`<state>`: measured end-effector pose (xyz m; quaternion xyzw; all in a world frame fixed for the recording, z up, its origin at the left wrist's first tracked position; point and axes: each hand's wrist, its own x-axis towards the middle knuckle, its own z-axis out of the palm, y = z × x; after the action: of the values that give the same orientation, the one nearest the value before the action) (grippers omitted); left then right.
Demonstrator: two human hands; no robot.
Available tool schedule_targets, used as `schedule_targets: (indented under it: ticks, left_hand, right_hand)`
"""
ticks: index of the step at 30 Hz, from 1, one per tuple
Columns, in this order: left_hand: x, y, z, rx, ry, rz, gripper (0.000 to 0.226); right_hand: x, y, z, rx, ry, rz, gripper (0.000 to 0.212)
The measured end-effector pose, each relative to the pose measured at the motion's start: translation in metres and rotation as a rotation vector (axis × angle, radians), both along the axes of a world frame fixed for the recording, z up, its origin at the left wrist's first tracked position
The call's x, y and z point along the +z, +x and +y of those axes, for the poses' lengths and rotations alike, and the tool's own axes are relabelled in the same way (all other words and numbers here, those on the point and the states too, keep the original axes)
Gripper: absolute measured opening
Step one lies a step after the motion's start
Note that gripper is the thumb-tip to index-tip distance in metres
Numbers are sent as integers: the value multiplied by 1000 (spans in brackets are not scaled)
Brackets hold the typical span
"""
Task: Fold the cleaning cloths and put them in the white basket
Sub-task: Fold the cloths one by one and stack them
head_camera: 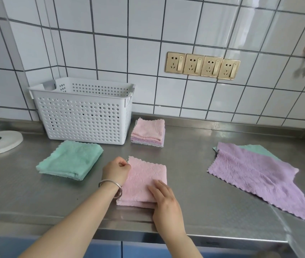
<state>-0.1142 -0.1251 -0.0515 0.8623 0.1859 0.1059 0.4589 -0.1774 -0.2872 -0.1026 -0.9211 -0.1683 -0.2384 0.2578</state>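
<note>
- Both hands on the folded pink cloth (144, 180) at the desk's near edge: left hand (116, 171) pinches its far-left corner, right hand (163, 197) lies flat on top, fingers straight.
- White basket (84, 116) sits far left.

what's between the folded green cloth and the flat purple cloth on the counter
In the head view, the folded pink cloth lies between the green cloth and purple cloth, under both hands, left and right.
</note>
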Motion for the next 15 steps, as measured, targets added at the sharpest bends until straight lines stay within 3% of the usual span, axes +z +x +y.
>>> schedule_targets:
  ticks: [4,9,12,15]
  left_hand:
    - [-6,1,7,-21,39,54,24]
    - [-13,-1,6,-15,54,61,6]
    - [-15,-3,8,-28,108,63,16]
    - [-15,-13,13,-2,311,106,35]
  right_hand:
    - [-1,1,0,-3,-24,-21,61]
    - [-2,1,0,7,3,7,55]
    - [0,-1,-1,-22,1,-6,48]
    - [4,-4,-2,-56,139,44,53]
